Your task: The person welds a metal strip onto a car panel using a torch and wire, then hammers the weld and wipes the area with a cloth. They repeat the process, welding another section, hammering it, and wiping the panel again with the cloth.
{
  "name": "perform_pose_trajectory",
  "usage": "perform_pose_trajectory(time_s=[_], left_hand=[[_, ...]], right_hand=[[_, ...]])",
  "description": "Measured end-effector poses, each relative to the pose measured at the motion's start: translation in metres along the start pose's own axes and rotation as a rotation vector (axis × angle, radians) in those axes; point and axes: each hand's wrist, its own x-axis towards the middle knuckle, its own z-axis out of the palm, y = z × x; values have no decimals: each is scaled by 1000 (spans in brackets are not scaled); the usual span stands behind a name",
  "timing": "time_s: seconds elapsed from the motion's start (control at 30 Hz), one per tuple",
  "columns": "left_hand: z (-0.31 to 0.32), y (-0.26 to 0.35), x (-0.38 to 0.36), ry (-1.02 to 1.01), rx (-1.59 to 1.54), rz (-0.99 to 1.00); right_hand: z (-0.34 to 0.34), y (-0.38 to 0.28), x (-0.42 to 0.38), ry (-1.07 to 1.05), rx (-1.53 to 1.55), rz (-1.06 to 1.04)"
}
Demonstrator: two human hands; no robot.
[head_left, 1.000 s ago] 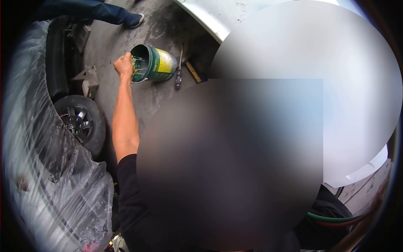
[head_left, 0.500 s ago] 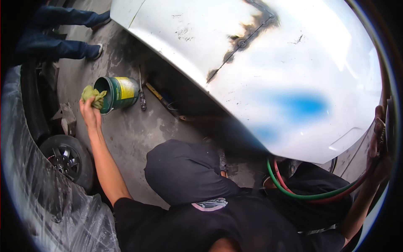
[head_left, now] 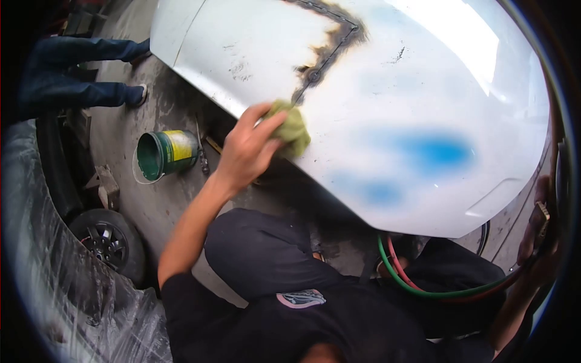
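My left hand (head_left: 245, 148) grips a yellow-green cloth (head_left: 292, 132) against the lower edge of a white car panel (head_left: 387, 103), just below the end of a dark welded seam (head_left: 331, 57) with scorched edges. A blue painted patch (head_left: 439, 152) lies on the panel to the right of the cloth. At the far right edge my right hand (head_left: 535, 227) is closed around a metal fitting (head_left: 540, 219), whose shape is partly lost in shadow. Green and red hoses (head_left: 451, 295) run toward that hand from under the panel.
A green bucket (head_left: 166, 154) lies tipped on the floor, near tools. Another person's legs (head_left: 91, 72) show at the upper left. A wheel (head_left: 109, 245) and plastic sheeting (head_left: 91, 308) are at the lower left.
My left hand has moved right with the cloth, from beside the bucket mouth to the panel's edge. The view has shifted slightly. My right hand remains at the right edge.
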Motion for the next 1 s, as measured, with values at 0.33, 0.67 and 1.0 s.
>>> perform_pose_trajectory(time_s=[0.33,0.67,1.0], left_hand=[[42,14,231,-5,99,229],[-79,-18,-66,-227,109,-361],[-69,-18,-110,230,-205,-532]], right_hand=[[-10,-1,-24,144,-187,-41],[-43,-2,-33,137,-295,-44],[-90,-4,-55,142,-1423,-244]])
